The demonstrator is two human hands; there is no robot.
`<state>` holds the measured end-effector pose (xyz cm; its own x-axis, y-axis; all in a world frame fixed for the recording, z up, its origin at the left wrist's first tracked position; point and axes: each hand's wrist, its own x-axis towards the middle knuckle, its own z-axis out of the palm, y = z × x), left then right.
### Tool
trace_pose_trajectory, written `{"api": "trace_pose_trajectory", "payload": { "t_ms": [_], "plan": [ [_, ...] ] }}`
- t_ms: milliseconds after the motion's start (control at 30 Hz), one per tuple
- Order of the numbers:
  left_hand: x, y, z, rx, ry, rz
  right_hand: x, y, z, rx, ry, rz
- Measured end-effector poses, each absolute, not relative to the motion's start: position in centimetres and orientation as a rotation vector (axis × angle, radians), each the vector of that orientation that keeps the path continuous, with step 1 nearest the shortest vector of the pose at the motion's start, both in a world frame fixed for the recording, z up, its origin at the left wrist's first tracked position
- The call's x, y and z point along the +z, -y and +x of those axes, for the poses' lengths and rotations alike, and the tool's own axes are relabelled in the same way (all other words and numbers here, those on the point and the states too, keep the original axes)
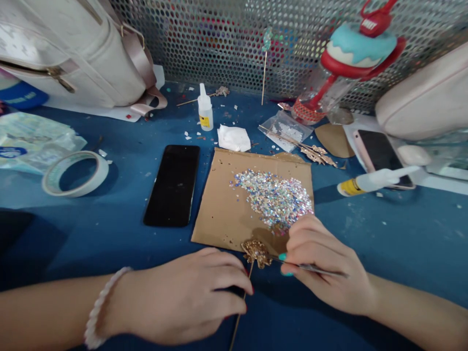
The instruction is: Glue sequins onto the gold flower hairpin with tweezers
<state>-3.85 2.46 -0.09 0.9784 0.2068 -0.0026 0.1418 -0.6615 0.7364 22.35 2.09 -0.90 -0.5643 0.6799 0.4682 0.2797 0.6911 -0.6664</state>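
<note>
Showing between both hands [175, 298] [331, 265], gold ornament [257, 252], thin tool [321, 269] perhaps touching.

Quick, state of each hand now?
Left hand: closed on the thin stick of the gold ornament.
Right hand: closed on a slim metal tool, tip at the ornament.

Your tweezers [321, 269] look like smooth metal. You have matt cardboard [219, 204], glossy gems [280, 199] and a rough, metallic-looking ornament [256, 252].
</note>
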Motion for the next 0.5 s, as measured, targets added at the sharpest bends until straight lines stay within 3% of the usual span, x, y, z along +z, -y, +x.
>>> {"api": "trace_pose_trajectory", "payload": {
  "t_ms": [500],
  "plan": [
    [-0.28,-2.48,-3.89,0.128,-0.246,2.309,-0.87,-2.25,22.31,0.676,2.156,-0.774]
  ]
}}
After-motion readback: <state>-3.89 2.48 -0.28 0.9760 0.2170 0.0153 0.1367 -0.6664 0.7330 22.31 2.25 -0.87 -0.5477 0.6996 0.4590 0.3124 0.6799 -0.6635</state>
